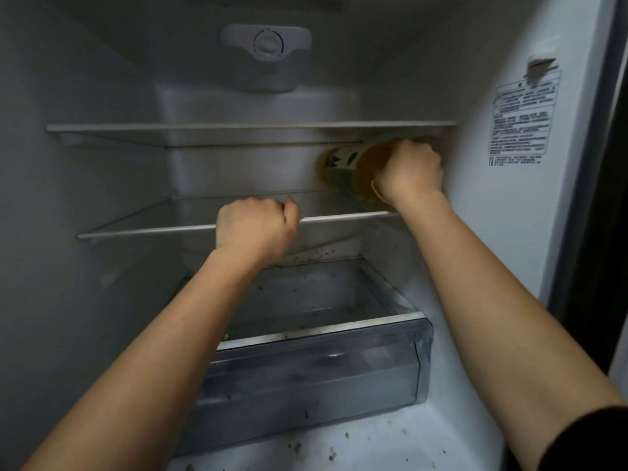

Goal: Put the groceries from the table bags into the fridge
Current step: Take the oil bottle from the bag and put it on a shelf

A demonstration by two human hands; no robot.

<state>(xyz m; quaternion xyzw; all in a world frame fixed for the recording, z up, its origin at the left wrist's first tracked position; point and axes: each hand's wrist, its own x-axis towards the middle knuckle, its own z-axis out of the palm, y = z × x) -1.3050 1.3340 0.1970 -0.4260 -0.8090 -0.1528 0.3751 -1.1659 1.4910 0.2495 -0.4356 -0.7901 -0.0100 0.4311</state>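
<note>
A bottle of amber drink [353,169] with a green and white label lies tilted on its side over the right end of the middle glass shelf [142,230], base toward the fridge's back wall. My right hand [413,171] is closed around its neck end, close to the right wall. My left hand [255,227] is a fist curled over the front rim of that same shelf, near its middle. Whether the bottle rests on the glass or hangs just above it is unclear.
The upper glass shelf [238,128] sits just above the bottle. Below is a clear crisper drawer [316,372], pulled partly out, with crumbs around it. A thermostat dial [268,45] is on the back wall, a printed label [521,117] on the right wall.
</note>
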